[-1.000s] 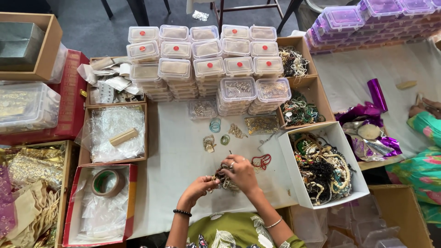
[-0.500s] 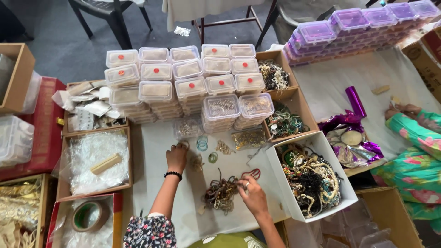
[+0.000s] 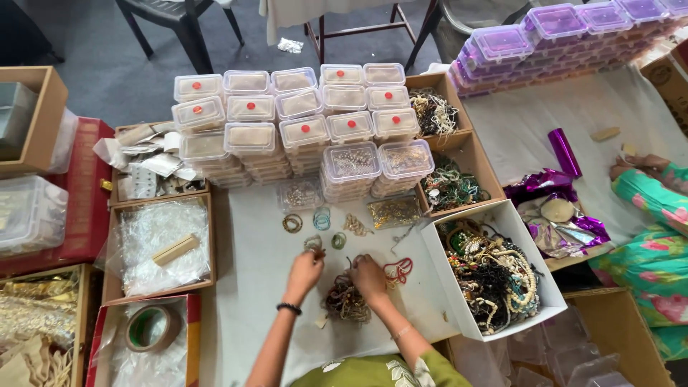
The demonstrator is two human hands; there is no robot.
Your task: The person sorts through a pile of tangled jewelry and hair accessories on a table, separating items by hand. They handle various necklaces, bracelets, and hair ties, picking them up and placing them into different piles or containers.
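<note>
Looking down, I see my right hand (image 3: 369, 276) curled over a tangled heap of jewellery (image 3: 346, 302) on the white bench (image 3: 251, 251), fingers closed into its strands. My left hand (image 3: 306, 270), just beside it, pinches a small ring-shaped piece (image 3: 313, 244). Right of both sits a white box of necklaces (image 3: 448, 247).

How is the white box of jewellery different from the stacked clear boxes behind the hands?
The white box is open, without a lid; the stacked clear boxes are closed with lids. The white box is large and opaque; the clear boxes are small and see-through. The white box stands alone, tilted; the clear boxes sit stacked in rows. Both rest on the white cloth.
</note>
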